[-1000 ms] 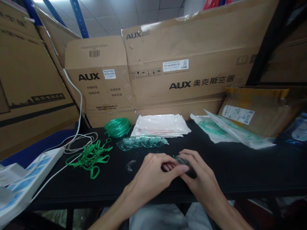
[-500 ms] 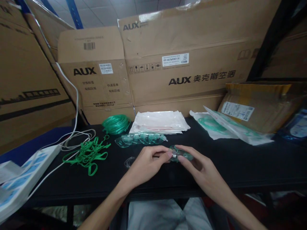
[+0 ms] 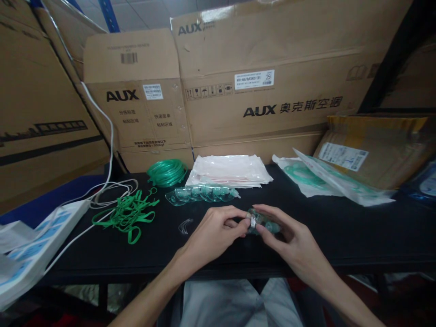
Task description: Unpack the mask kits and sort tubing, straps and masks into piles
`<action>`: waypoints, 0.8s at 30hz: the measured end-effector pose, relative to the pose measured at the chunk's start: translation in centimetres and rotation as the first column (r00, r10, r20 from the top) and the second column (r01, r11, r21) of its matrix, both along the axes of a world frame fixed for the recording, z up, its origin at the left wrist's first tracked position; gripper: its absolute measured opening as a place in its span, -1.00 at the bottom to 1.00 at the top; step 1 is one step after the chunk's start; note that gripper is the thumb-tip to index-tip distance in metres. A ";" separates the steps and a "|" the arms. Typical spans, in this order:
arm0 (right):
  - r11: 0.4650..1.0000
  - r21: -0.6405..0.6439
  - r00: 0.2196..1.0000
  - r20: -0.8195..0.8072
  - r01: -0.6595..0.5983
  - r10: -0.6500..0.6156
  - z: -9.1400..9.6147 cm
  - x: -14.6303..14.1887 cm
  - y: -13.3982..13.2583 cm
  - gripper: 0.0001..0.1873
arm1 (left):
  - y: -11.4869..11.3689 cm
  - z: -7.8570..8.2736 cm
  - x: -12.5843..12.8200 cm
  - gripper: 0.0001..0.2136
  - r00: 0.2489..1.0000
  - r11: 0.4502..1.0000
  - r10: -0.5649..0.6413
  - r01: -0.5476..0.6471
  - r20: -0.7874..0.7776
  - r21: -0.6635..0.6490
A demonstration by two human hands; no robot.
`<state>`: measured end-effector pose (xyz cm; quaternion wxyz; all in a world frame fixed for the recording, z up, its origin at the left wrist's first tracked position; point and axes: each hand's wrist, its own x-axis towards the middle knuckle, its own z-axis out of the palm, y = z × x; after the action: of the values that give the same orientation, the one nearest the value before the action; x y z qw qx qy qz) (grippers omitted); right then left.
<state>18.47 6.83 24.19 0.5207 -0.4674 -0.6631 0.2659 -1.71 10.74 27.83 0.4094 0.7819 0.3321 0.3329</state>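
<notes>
A translucent green mask (image 3: 265,220), partly covered by the hands, sits between them just above or on the black bench (image 3: 221,261); which of the two, I cannot tell. The left hand (image 3: 220,229) holds its 9 o'clock end, fingers pinched narrow beside a small pale strip (image 3: 253,222) on the mask. The right hand (image 3: 291,231) curves round the 3 o'clock side, its thumb on the near edge and its forefinger along the far one, with the mask held in the moderate gap between them. Taking the mask as the clock's centre, a row of nested green masks (image 3: 202,195) lies at 10 o'clock, with a coil of green tubing (image 3: 166,172) farther out. White flat packets (image 3: 233,170) are stacked at 11. At 9 come some thin clear curved strips (image 3: 185,225), then a tangle of green straps (image 3: 126,213), and farthest a white power strip (image 3: 51,245). At 2 o'clock, pouches of green tubing (image 3: 327,181) lie before a taped cardboard box (image 3: 374,152). A large AUX carton (image 3: 289,81) stands upright at 12, the smaller AUX carton (image 3: 139,104) at 10
</notes>
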 end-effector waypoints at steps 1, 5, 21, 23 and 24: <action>1.000 -0.002 1.000 -0.001 -0.001 0.001 0.1 0.0 0.0 -0.61 | 0.0 0.0 0.0 -0.80 1.000 1.000 0.003 -0.003 -0.006 0.020; 1.000 0.003 1.000 -0.001 0.013 -0.013 0.6 -0.3 -0.3 -0.64 | 0.0 -0.1 0.2 -0.83 1.000 0.999 -0.004 0.004 0.005 0.047; 0.994 0.012 0.993 0.046 0.111 -0.112 0.5 -0.7 -0.6 -0.68 | -0.4 -0.1 0.7 -0.90 0.994 0.995 0.090 -0.092 0.055 0.048; 0.990 0.017 0.990 0.034 0.137 -0.138 0.7 -0.7 -0.6 -0.69 | -0.5 0.0 0.8 -0.91 0.987 0.979 0.136 -0.147 0.085 0.140; 0.989 0.018 0.989 0.033 0.146 -0.146 0.7 -0.7 -0.6 -0.68 | -0.6 0.0 0.9 -0.92 0.985 0.968 0.147 -0.162 0.089 0.193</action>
<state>17.73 6.23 24.92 0.5310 -0.5151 -0.6378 0.2142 -0.86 10.18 27.84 0.3137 0.7778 0.3416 0.4243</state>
